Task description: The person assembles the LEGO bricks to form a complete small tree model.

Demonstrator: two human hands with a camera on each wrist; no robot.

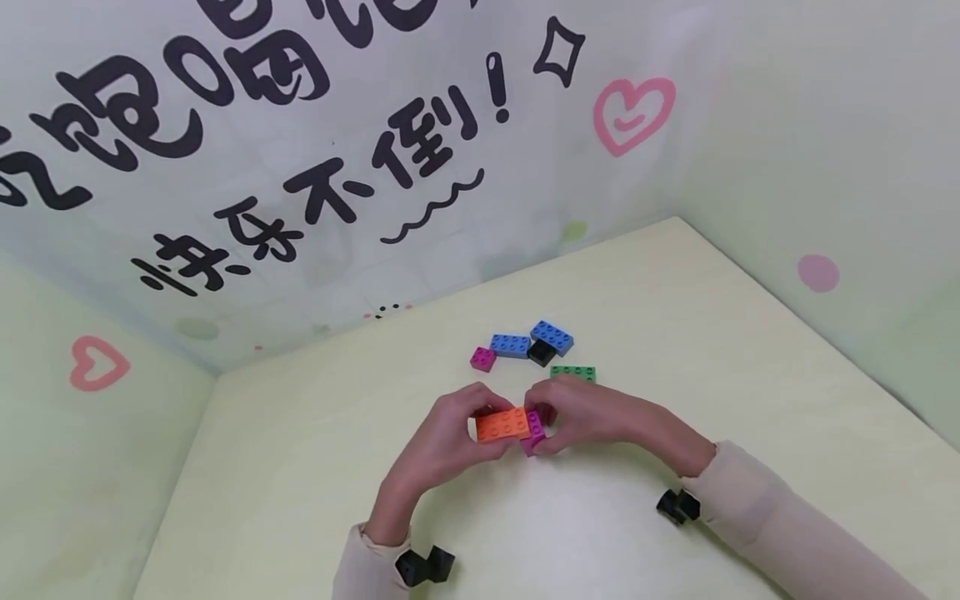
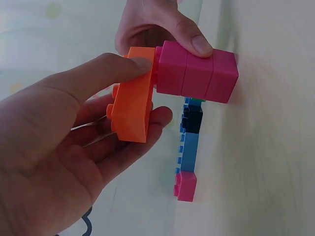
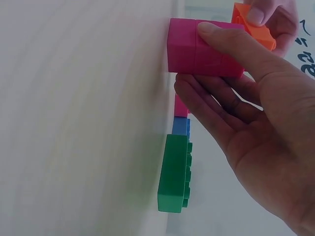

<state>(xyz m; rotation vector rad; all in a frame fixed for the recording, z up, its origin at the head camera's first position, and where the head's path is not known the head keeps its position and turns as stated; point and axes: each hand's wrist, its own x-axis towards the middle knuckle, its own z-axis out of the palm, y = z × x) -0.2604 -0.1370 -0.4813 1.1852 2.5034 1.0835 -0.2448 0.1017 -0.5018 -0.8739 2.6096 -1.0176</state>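
My left hand (image 1: 452,427) pinches an orange toy building brick (image 1: 501,427) between thumb and fingers, its studs turned toward the palm in the left wrist view. Against its underside, near one end, stand the studs of a magenta brick stack (image 2: 199,73); a thin gap shows between them. Three magenta bricks, joined in a row, make up this stack. Thumb on one face and fingers on the other side, my right hand (image 1: 588,410) grips it. Both hands work close together over the pale table (image 1: 315,467).
Farther back on the table lie a small magenta brick (image 1: 483,359), a blue brick (image 1: 510,346), another blue brick (image 1: 552,337) and a black brick (image 1: 542,352). Just beyond my right hand is a green brick (image 3: 173,173). Printed walls (image 1: 750,125) border the table.
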